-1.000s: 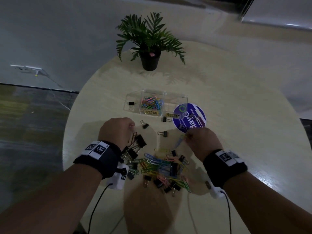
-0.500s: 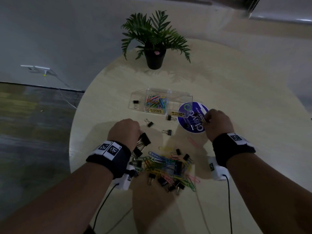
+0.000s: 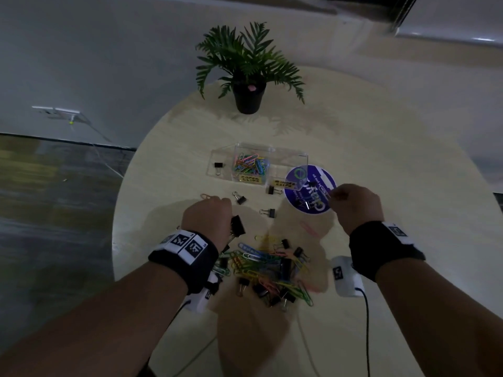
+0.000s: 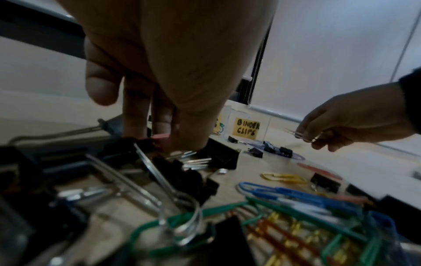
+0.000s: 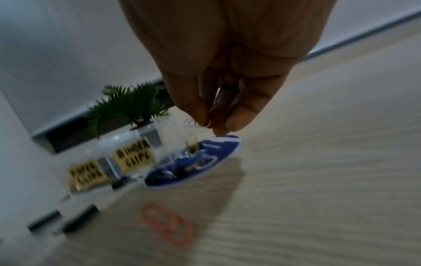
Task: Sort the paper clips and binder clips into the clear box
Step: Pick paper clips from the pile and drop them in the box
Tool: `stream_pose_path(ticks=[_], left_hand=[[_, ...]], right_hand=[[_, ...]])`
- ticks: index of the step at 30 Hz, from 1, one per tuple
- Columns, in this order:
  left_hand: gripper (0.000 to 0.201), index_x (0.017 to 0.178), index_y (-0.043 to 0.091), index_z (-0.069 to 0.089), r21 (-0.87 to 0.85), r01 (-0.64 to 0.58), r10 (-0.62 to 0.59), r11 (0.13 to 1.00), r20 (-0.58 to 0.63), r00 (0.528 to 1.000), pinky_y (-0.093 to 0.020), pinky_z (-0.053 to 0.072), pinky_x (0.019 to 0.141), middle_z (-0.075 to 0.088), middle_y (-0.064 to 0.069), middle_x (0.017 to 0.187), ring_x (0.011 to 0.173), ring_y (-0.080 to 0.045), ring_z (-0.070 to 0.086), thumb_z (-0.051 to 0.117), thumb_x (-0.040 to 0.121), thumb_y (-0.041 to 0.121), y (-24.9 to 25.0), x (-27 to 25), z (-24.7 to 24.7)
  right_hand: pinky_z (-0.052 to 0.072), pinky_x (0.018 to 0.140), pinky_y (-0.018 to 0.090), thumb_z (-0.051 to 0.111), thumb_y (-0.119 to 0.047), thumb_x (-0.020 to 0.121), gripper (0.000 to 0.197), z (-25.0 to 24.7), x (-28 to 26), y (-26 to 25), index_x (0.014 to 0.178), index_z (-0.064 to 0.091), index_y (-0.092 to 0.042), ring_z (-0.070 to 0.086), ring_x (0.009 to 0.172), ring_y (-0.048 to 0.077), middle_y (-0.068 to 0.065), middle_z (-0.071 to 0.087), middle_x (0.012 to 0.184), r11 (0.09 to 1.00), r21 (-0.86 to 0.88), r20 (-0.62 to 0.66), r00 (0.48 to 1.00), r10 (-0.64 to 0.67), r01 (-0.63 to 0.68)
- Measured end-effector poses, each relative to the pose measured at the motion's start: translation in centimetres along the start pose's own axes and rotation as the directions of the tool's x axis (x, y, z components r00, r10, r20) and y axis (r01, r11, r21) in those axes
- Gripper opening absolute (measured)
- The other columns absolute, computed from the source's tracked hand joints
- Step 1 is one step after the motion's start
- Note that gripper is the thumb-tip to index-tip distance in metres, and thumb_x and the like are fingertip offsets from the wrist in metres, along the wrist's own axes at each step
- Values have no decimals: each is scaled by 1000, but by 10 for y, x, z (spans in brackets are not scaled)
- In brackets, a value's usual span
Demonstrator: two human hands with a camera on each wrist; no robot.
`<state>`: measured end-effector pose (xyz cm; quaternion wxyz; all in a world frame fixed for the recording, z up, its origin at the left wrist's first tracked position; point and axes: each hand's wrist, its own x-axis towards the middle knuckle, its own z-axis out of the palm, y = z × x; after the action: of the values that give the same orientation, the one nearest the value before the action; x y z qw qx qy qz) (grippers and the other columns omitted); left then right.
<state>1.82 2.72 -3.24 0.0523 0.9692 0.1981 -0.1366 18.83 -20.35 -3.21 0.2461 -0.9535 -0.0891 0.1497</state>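
The clear box (image 3: 288, 156) stands mid-table; its middle compartment holds coloured paper clips (image 3: 250, 165) and its left one a black binder clip (image 3: 218, 165). A mixed pile of clips (image 3: 269, 268) lies between my wrists. My left hand (image 3: 209, 213) hovers at the pile's left edge, its fingers (image 4: 136, 117) gripping large black binder clips (image 3: 238, 225). My right hand (image 3: 336, 195) is raised over a round blue disc (image 3: 310, 193) just right of the box. It pinches a thin pale paper clip (image 4: 300, 136), also visible in the right wrist view as a wire loop (image 5: 205, 124).
Loose binder clips (image 3: 239, 198) (image 3: 268, 212) (image 3: 272, 190) lie in front of the box. A pink paper clip (image 3: 309, 228) lies below the disc and an orange one (image 3: 205, 196) beside my left hand. A potted plant (image 3: 249, 85) stands at the table's far edge.
My right hand has gone from the pile's top right edge up to the blue disc, carrying a paper clip. My left hand has kept its grip on the binder clips.
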Motion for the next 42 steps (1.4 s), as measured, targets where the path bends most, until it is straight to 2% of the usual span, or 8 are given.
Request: stream_pose_path(ticks=[5,8,13,18,23,28,36,42], left_hand=[[20,102,18,65,-199,91,-79,976,71,994,-36,51,76,68,-7,100,94,-28,64,66,83,26,-8,4,4],[11,92,19,70,-265,57,-57,962,10,998,-34,51,76,68,-6,96,90,-27,63,65,83,22,-10,-1,1],[12,83,19,72,-530,36,-123,847,-130,984,-34,52,76,63,-2,87,80,-21,62,69,75,10,-20,-5,-7],[10,80,21,71,-728,62,-259,683,-162,952,-29,54,72,67,2,83,74,-13,65,70,80,12,-25,0,-16],[5,81,18,70,-863,28,-379,504,-192,905,-13,50,66,70,4,73,75,-12,68,71,81,13,-18,19,-39],[11,86,18,70,-905,-121,-379,407,-288,880,-27,57,73,71,0,78,75,-15,69,71,80,9,-5,49,-63],[8,84,20,68,-799,-158,-260,580,-366,894,-25,55,71,67,5,78,73,-10,66,69,82,12,18,87,-62],[35,116,15,68,-621,-110,-129,776,-327,936,-36,48,93,69,-2,112,107,-23,58,71,85,30,10,83,-47]], right_hand=[[56,74,38,71,-19,77,7,-6,-14,-8,82,74,-18,66,67,21,4,71,70,953,302,-34,999,34,-22],[42,69,25,69,-20,80,9,-2,-13,-13,88,73,-17,62,76,20,4,70,79,991,128,-30,999,-19,22],[45,75,34,55,-21,88,17,29,-11,-15,93,69,-12,60,88,37,17,62,102,985,-168,20,1000,-24,27],[43,66,33,54,-24,86,19,38,-16,-20,93,64,-9,59,83,36,16,61,97,954,-286,35,996,-84,90],[47,77,35,64,-37,82,30,38,-26,-26,102,63,-15,57,94,34,10,58,105,933,-326,98,987,-127,152],[42,69,29,51,-25,91,19,37,-25,-29,101,66,-17,62,91,28,8,66,103,922,-330,156,975,-159,203],[48,69,28,67,-18,81,10,16,-31,-20,82,65,-28,64,77,21,0,71,81,1000,-12,90,996,-23,24],[49,57,23,75,-16,79,12,-6,-29,-48,74,69,-26,64,55,10,-3,71,65,930,368,66,996,-54,26]])
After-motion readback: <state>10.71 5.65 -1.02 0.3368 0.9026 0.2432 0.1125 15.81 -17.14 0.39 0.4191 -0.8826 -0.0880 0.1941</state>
